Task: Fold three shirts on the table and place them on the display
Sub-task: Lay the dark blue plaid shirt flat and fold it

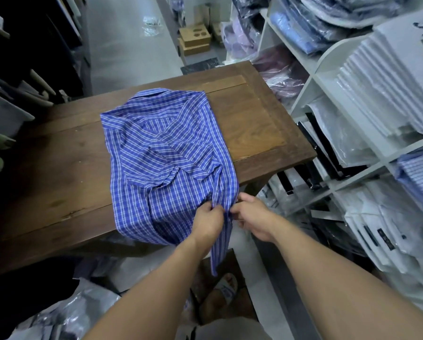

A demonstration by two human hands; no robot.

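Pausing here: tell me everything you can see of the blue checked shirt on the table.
The blue-and-white checked woven shirt lies rumpled on the dark brown wooden table, collar at the far end, with a sleeve folded loosely across its body. Its lower part spills over the table's near edge, and one strip hangs below. The left hand and right hand pinch the fabric there, close together. It is not yet neatly folded.

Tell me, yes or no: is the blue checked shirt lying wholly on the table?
No: a strip of the shirt hangs past the table edge, where the left hand and right hand pinch it.
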